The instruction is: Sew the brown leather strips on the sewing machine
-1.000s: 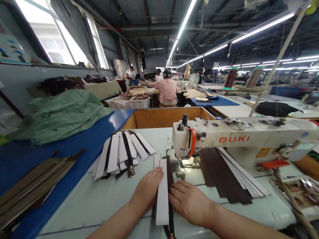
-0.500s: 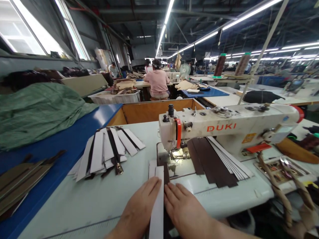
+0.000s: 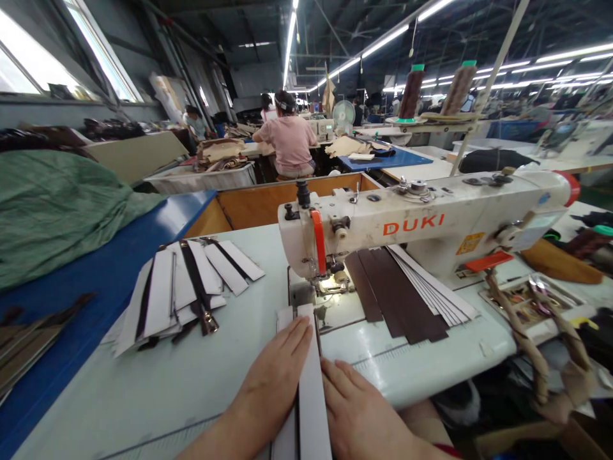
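Head view looks down on a white strip (image 3: 311, 383) lying over a dark strip, its far end just short of the presser foot (image 3: 329, 285) of a DUKI sewing machine (image 3: 383, 233). The strips could slip out of line if either hand's pressure eases or uneven pushing skews them, and a hand this close could stray toward the needle (image 3: 316, 276) if it slid forward. The left hand (image 3: 272, 377) lies flat across the strip's left side, with the forearm coming in from the lower left. The right hand (image 3: 364, 415) lies beside the strip's right edge, its fingers (image 3: 335, 377) spread and pointing up toward the left. Neither hand is clenched: the fingers stay extended, pressing the strip flat rather than gripping it. Zippered strips (image 3: 177, 300) lie in a pile on the surface (image 3: 143, 396) to the left; dark and white strips (image 3: 407, 300) lie fanned beside the machine.
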Demonstrator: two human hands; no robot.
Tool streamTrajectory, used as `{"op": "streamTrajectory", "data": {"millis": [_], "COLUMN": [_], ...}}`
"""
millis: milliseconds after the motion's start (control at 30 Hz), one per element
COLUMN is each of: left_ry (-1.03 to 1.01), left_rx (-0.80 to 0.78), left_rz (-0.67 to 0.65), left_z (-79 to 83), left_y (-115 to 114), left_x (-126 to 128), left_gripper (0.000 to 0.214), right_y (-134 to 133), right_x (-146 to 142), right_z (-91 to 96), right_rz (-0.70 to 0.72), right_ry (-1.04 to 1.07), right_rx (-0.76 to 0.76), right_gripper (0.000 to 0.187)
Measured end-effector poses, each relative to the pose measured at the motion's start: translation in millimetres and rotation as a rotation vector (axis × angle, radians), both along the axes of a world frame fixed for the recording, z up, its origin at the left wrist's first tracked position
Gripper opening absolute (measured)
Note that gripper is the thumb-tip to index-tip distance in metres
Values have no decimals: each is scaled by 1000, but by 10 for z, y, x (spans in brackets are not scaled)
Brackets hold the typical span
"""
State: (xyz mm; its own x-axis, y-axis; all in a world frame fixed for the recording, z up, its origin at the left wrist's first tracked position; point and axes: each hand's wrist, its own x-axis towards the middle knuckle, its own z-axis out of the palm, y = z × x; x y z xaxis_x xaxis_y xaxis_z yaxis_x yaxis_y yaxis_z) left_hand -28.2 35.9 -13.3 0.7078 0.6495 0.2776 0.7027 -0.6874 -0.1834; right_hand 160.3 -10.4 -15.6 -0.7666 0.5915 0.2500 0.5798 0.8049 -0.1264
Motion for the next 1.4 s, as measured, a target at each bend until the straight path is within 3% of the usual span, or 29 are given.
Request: {"op": "streamTrajectory", "data": {"millis": [567,967,1400], "left_ry": [5,6,23], "left_rx": [53,101,127], "left_rz": [5,-9,-4], "left_z": [-68,-72,-101], "left_y": [36,42,42], "left_x": [-16,-6,-11], "left_gripper": [48,46,46], "right_y": [44,52,49], "right_x": [10,6,-1], "right_z": [-183,-222,-297], "right_rz": [16,22,20], "right_ry": [40,31,43], "right_rx": [54,46,132], "right_gripper": [40,41,39]}}
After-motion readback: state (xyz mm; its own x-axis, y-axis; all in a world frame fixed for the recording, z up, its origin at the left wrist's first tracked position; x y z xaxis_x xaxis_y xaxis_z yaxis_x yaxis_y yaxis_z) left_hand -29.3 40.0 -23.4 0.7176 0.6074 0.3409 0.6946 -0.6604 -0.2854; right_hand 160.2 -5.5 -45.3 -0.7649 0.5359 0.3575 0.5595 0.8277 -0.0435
